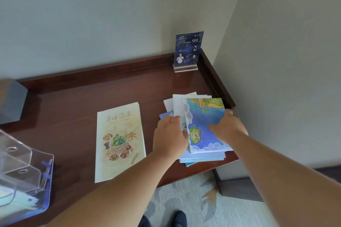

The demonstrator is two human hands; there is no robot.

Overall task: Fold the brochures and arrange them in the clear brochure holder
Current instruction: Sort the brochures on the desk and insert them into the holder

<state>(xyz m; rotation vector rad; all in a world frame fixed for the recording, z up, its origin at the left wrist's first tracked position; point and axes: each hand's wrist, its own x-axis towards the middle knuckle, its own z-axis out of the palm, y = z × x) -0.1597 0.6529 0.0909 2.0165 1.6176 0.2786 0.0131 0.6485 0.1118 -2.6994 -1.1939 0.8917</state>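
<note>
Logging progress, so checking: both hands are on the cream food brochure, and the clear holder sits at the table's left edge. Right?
Not quite. The head view shows the left hand and right hand on the blue map brochure atop the right-hand pile; the cream food brochure lies untouched. The clear holder is at the left edge of the table.

Counts: 1 table (73,101), 1 holder (27,167), 1 sign stand (187,51), 1 dark box (13,103), 1 cream brochure (120,140), 1 map brochure (203,116), 1 blue pile (201,158) (sheets uncountable), left hand (170,134), right hand (227,125), 2 shoes (180,218).
</note>
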